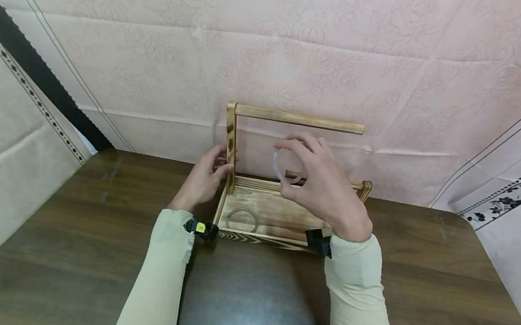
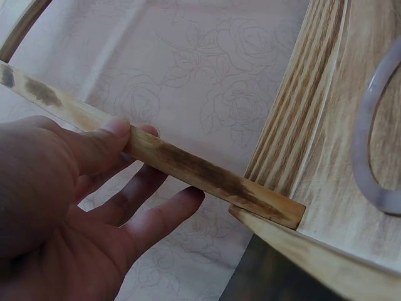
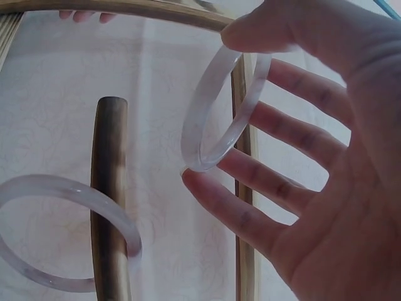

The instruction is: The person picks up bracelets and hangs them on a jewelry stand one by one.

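Note:
A wooden stand has a shallow tray (image 1: 279,208), a left post (image 1: 231,142), a long top bar (image 1: 300,119) and a lower bar (image 3: 111,157). My left hand (image 1: 205,177) pinches the post between thumb and fingers, low near the tray, while its other fingers spread behind. My right hand (image 1: 323,184) holds a pale translucent bangle (image 3: 203,119) between thumb and fingertips, raised above the tray. Around the lower bar, close to its free end, loops a second bangle (image 3: 69,188). A third bangle (image 1: 243,212) lies flat in the tray's front left corner.
The stand is on a brown wooden table (image 1: 85,238). Pinkish floral cloth (image 1: 301,70) hangs close behind it. White patterned cloth flanks both sides, with a dark strip (image 1: 34,59) at left. Each wrist wears a black camera strap.

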Demonstrator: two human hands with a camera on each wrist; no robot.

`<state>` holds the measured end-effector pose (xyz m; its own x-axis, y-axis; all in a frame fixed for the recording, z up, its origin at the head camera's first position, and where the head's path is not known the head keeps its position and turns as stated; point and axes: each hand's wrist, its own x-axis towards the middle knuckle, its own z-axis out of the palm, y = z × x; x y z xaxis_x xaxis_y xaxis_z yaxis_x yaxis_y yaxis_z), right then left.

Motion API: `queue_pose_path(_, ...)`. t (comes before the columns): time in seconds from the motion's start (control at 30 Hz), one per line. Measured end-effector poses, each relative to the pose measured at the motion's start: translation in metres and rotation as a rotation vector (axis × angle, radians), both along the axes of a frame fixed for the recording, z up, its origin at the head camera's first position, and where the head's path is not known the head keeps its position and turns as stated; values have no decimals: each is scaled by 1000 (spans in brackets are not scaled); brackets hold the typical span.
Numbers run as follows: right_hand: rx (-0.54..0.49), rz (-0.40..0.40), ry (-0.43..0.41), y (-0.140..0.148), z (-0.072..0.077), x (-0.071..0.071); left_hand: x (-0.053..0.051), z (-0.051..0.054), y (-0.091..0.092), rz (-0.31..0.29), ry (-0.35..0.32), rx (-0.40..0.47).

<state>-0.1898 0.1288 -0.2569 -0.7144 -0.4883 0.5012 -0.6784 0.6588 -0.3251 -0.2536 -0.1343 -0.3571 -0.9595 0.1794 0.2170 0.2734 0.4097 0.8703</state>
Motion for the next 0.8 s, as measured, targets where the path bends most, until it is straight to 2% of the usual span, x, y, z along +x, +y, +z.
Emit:
queue_pose_path(0.3, -35, 11, 49, 4, 0, -3, 0, 0, -1, -3, 0, -6)
queue_pose_path(0.8, -115, -59, 55, 14, 2, -5, 1, 1, 0, -7, 10, 4)
